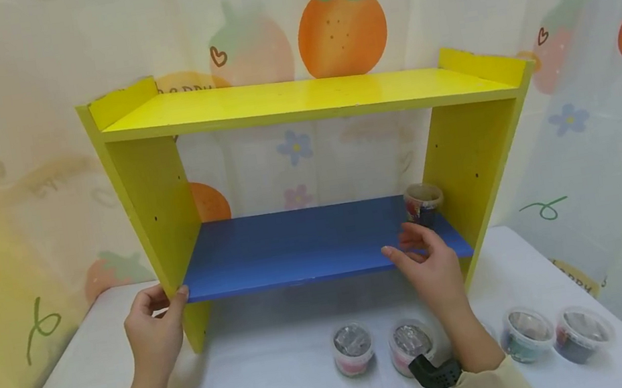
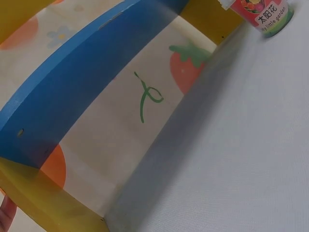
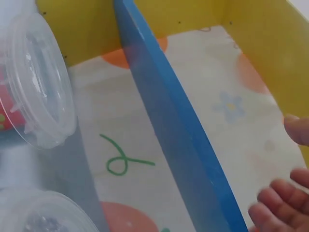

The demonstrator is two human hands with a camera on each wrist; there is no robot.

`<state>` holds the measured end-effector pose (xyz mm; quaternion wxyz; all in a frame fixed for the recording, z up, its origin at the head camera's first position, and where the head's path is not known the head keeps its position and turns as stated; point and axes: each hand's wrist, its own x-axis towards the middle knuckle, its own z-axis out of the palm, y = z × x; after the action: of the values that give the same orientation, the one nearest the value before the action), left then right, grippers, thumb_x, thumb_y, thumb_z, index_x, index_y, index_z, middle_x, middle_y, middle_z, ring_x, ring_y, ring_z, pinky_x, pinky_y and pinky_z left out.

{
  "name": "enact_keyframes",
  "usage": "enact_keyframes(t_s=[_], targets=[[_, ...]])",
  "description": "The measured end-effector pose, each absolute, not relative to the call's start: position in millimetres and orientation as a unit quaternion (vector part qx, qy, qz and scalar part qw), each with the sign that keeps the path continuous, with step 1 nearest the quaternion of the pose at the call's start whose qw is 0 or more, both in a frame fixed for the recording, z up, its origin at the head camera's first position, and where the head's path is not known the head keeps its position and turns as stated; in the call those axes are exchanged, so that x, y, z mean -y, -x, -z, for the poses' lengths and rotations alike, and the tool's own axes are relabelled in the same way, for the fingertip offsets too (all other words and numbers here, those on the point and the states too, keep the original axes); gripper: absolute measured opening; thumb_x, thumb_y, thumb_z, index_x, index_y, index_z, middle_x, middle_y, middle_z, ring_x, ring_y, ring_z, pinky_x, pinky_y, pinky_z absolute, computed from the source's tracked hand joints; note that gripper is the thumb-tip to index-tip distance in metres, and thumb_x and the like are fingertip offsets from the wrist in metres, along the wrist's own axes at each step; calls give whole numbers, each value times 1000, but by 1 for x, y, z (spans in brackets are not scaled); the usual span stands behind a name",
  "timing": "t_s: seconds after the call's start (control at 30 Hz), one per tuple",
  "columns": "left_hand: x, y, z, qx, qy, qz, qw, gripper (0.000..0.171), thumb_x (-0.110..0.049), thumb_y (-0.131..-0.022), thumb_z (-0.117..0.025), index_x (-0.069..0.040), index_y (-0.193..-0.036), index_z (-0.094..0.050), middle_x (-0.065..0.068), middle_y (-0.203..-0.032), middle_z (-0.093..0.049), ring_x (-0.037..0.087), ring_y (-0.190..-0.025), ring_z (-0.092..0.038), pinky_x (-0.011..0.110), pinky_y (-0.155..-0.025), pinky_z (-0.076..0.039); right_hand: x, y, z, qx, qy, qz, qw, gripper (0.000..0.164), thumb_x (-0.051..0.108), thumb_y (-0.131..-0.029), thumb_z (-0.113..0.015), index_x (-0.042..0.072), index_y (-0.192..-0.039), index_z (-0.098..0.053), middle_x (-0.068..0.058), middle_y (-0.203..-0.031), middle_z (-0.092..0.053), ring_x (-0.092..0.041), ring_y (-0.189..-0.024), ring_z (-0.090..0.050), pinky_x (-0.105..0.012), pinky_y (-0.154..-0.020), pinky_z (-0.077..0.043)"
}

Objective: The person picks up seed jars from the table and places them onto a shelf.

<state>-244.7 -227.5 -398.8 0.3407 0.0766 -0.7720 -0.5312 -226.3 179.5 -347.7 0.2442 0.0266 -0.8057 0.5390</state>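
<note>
The white tabletop (image 1: 279, 375) carries a yellow shelf unit (image 1: 302, 97) with a blue board (image 1: 294, 244). The left hand (image 1: 152, 331) grips the unit's left side; the right hand (image 1: 432, 266), its grip relaxed, is just before a cup (image 1: 424, 211) near the board's right edge.

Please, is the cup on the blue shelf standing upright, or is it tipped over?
Upright: in the head view, the cup stands on the blue shelf with its round rim uppermost.

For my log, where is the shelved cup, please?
In the head view, the cup stands at the right end of the blue shelf, behind the right hand.
</note>
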Motion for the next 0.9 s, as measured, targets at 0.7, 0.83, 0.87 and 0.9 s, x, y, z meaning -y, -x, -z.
enact_keyframes(t_s=[0.7,0.83,0.87,0.9], targets=[[230,247,402,774,-82,530,337,28,-22,-90,-72,-1,-107,-63,-19,-85,-58,1,-79,-54,7,-66,-44,-169,228,365,869,-255,-410,-110,59,31,-80,-81,9,-131,-61,-8,-130,-64,-28,-125,-56,-49,-109,-41],[229,247,402,776,-84,528,336,29,-23,-90,-72,-1,-108,-63,-19,-85,-58,1,-80,-53,7,-66,-44,-164,228,368,883,-262,-365,-133,65,35,-78,-82,9,-133,-60,-6,-133,-63,-30,-125,-55,-51,-107,-42],[229,247,402,776,-83,528,336,29,-22,-90,-72,-1,-108,-63,-19,-85,-57,1,-80,-53,7,-66,-44,-163,227,369,887,-262,-355,-137,66,36,-78,-82,9,-134,-60,-6,-133,-63,-29,-125,-55,-51,-106,-43],[229,247,402,775,-82,528,338,29,-22,-89,-72,-1,-107,-64,-19,-84,-57,0,-79,-53,7,-66,-44,-162,227,370,890,-264,-345,-141,66,37,-77,-82,9,-134,-60,-6,-132,-63,-29,-124,-56,-51,-105,-44]])
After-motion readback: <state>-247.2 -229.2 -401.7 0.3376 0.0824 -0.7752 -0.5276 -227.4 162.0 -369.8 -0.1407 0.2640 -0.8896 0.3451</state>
